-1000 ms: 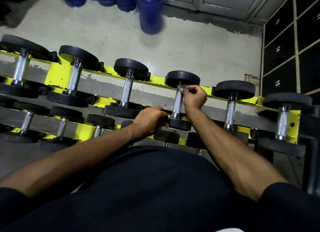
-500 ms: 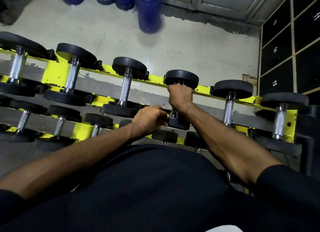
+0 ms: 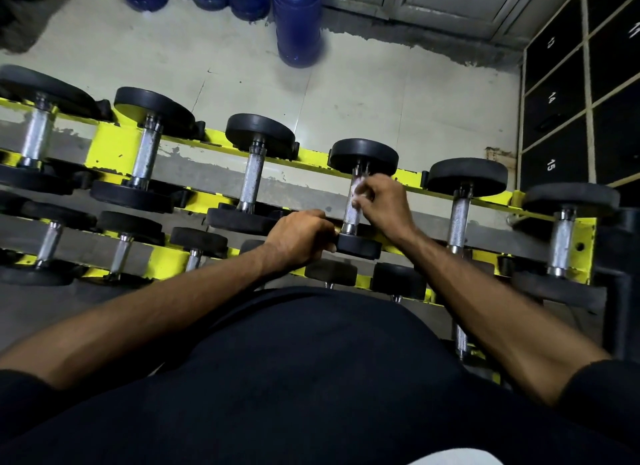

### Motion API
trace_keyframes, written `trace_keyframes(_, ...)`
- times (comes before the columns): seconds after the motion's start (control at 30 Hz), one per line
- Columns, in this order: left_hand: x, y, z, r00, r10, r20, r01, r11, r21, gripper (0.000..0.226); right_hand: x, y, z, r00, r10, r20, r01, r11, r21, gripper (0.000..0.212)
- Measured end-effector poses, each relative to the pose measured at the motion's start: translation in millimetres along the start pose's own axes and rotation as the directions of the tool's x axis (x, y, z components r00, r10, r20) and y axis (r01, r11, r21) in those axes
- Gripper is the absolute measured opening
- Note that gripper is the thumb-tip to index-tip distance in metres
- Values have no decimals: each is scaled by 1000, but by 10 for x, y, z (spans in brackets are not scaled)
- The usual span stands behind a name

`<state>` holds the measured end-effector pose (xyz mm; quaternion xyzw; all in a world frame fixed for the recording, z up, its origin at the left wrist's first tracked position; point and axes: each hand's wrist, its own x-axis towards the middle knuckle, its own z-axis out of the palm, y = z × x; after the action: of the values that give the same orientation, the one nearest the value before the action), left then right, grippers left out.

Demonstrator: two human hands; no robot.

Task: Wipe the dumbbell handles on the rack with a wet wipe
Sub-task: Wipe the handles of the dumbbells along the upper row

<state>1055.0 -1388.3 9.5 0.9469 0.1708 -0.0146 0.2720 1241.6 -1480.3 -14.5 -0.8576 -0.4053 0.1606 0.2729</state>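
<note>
Wipe on the fourth dumbbell [image 3: 360,201] from the left, top row of the yellow rack [image 3: 114,149], centre-right of frame.
Risks, my read: if the bracing hand lets go, the dumbbell could roll in its cradle and the rubbing would just turn it; the wet wipe [image 3: 356,191] is small and bunched, so it could snag on the rough metal handle [image 3: 350,216], tear, or slip out and drop between the rails; only the near side may get cleaned; fingers close to the far plate could get nipped. Fingers: left hand [image 3: 298,239] curled tight against the dumbbell's near plate, looks like a steadying grip, fingertips hidden; right hand [image 3: 384,204] fingers narrow, pinching the wipe onto the upper part of the handle, blurred, so exact wrap can't be told.
</note>
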Motion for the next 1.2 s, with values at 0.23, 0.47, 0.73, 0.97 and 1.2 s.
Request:
trace_keyframes(0.23, -4, 22, 6, 1000, -8, 8, 8, 1000, -7, 19, 118, -23, 16, 962, 270, -42, -255, 943, 216, 15)
trace_keyframes(0.47, 14, 1, -2, 1000, -11, 1, 11, 1000, -10, 17, 83, 78, 78, 731, 631, 261, -636, 489, 597, 10)
trace_keyframes(0.73, -9, 16, 12, 1000, -28, 7, 28, 1000, -8, 21, 336, 131, 145, 616, 623, 481, -606, -14, 795, 28)
trace_keyframes(0.97, -6, 48, -45, 999, -5, 32, 5, 1000, 19, 18, -190, 176, 33, 715, 585, 382, -669, 416, 616, 19)
trace_keyframes(1.2, -56, 77, -19, 999, -38, 19, 38, 999, 7, 20, -41, 18, 133, 948, 277, -155, -208, 912, 355, 35)
